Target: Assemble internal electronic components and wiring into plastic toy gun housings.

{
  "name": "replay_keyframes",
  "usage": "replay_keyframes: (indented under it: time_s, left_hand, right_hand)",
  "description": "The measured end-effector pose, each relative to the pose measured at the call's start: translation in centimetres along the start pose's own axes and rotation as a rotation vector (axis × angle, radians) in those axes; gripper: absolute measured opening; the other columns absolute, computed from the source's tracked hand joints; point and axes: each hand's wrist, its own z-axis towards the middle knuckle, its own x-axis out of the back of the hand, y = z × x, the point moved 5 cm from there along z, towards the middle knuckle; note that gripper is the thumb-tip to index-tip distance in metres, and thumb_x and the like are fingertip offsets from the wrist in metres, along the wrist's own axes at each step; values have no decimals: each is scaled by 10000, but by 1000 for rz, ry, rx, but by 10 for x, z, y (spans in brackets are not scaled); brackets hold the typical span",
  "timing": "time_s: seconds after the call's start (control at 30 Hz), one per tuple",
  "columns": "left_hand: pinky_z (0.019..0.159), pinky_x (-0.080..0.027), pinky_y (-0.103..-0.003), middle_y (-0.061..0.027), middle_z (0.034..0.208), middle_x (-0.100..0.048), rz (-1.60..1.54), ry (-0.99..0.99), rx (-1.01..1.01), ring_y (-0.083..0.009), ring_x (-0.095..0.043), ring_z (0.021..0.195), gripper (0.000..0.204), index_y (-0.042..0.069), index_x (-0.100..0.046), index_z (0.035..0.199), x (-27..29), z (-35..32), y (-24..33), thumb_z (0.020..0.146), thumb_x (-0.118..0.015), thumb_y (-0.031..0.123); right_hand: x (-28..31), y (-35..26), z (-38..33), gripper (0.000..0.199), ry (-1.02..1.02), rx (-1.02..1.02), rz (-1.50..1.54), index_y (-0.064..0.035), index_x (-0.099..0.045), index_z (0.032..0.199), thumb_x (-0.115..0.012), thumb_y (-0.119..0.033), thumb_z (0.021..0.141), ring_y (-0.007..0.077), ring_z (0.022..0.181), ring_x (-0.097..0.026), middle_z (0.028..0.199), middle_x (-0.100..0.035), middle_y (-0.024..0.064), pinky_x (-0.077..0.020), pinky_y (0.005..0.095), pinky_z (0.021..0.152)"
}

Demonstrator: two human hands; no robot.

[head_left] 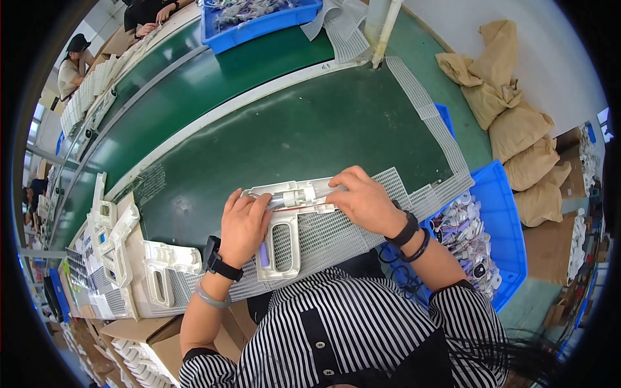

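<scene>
A white plastic half-shell housing with a loop handle [295,247] lies open side up on the table in front of me. Along its upper part runs a clear tube with white fittings [299,196], and a thin red line shows below it. My left hand [244,226] has its fingers closed on the housing's left end. A purple strip [264,255] shows beside the handle, under that hand. With thumb and fingertips, my right hand [367,204] pinches at the tube's right end, inside the shell. The fingertips partly hide both ends.
More white housings [169,260] lie at the left. A blue bin of small white and purple parts [511,226] stands at the right, near brown sacks [522,132]. Across the green table [291,139] sits a blue tray [259,35]. Other people work at the far left.
</scene>
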Motion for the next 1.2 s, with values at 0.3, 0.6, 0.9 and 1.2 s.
replay_keyframes:
  time_s: [0.3, 0.6, 0.9, 1.2]
  left_hand:
    - [1085, -433, -534, -135, 1077, -682, 43, 91, 14, -324, -626, 1073, 362, 40, -666, 1226, -7, -12, 4, 872, -721, 99]
    - [1070, -437, -502, -77, 1089, -674, 160, 101, -23, -289, -613, 1101, 389, 73, -668, 1229, 11, 6, 27, 848, -730, 119]
    - [1099, -401, -465, -41, 1172, -705, -133, -159, -242, -274, -595, 1191, 381, 135, -724, 1177, -10, 68, 35, 802, -759, 80]
    - [1083, -424, -505, -27, 891, -697, -109, -176, -203, -243, -644, 992, 246, 128, -737, 943, -8, 66, 75, 722, -834, 171]
  right_hand:
    - [3, -6, -5, 176, -35, 31, 36, -42, -743, 951, -758, -147, 811, 284, 1207, -538, 1265, -623, 95, -506, 409, 960]
    - [-2, -4, -4, 240, -56, -20, 18, -39, -733, 955, -810, -188, 783, 298, 1216, -525, 1274, -614, 89, -490, 413, 985]
    - [-7, -4, -2, 182, -43, 30, -1, -20, -743, 892, -781, -130, 753, 276, 1224, -526, 1256, -630, 76, -506, 410, 945]
    - [-8, 2, -7, 159, 28, 29, -9, -13, -744, 873, -737, -97, 738, 263, 1214, -533, 1226, -655, 69, -515, 388, 926]
